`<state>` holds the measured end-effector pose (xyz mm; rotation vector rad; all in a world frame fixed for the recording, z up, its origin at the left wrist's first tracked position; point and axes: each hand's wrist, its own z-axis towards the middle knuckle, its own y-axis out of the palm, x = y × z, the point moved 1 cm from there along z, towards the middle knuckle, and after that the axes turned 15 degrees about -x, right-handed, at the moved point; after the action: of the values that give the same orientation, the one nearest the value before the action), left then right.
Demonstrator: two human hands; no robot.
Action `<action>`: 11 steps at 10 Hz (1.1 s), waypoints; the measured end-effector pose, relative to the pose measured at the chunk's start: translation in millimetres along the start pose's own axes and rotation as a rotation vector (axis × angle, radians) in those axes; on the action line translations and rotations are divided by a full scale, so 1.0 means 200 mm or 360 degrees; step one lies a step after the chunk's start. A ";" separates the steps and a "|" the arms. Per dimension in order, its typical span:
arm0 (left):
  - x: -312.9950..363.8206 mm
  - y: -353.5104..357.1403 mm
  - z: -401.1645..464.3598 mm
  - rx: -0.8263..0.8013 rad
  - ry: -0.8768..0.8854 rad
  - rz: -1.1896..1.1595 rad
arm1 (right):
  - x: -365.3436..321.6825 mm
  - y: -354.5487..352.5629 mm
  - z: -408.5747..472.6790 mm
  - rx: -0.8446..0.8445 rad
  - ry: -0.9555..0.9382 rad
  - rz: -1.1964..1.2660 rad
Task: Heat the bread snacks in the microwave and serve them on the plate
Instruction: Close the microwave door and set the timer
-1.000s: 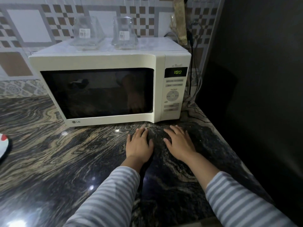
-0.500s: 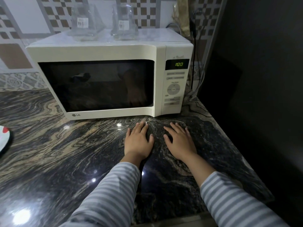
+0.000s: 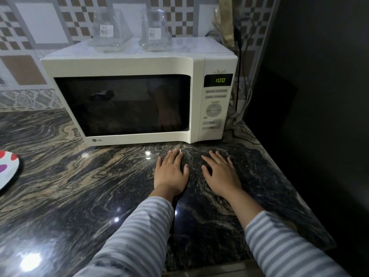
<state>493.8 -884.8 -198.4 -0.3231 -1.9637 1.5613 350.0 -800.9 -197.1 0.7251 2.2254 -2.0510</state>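
Resting flat on the dark, swirled stone table (image 3: 79, 186), the left hand (image 3: 170, 172) and the right hand (image 3: 221, 172) lie side by side, palms down, with a narrow strip of bare stone between them. On both, the fingers are straight, slightly spread, and hold nothing.

Just beyond the fingertips stands a cream microwave (image 3: 127, 65) with its door shut; the hands lie near its front lower edge but do not touch it. Its dark window (image 3: 119, 104) shows only reflections, so whether the bread snacks are inside cannot be told. "LG" is printed at the lower left of the door, and the green display (image 3: 220, 80) reads 100. The button labels on the control panel (image 3: 214, 110) are too small to read.

Two clear glass containers (image 3: 111, 31) with white stickers stand on top of the microwave, and a black cable (image 3: 238, 72) hangs down behind its right side. A white plate (image 3: 8, 170) with red and purple spots sits at the far left edge of the table, well apart from the hands. A dark wall closes off the right side; patterned tiles run behind.
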 end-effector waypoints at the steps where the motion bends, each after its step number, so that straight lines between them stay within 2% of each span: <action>1: 0.00 0.00 0.00 -0.0006 -0.0003 0.0002 | 0.00 0.00 0.00 -0.0012 0.0006 -0.0021; 4: 0.00 0.00 0.00 -0.0012 0.0006 -0.0004 | 0.00 -0.01 0.00 -0.0039 0.0005 0.0010; 6: 0.00 0.00 0.01 -0.0002 0.0013 -0.0006 | 0.00 -0.10 0.03 -0.0091 0.0017 0.0241; 7: 0.00 0.00 0.00 -0.0003 0.0005 -0.0001 | 0.00 -0.21 0.05 0.0055 0.0070 0.0218; 8: 0.00 0.00 0.00 -0.0003 0.0004 0.0007 | -0.01 -0.30 0.06 0.0176 0.0142 0.0019; 11: 0.00 0.00 0.00 0.0008 0.0013 -0.0019 | -0.03 -0.35 0.13 0.0244 0.0157 -0.0356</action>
<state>493.6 -884.5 -198.0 -0.3151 -1.9517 1.5548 322.6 -828.6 -133.8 0.6251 2.3164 -2.3602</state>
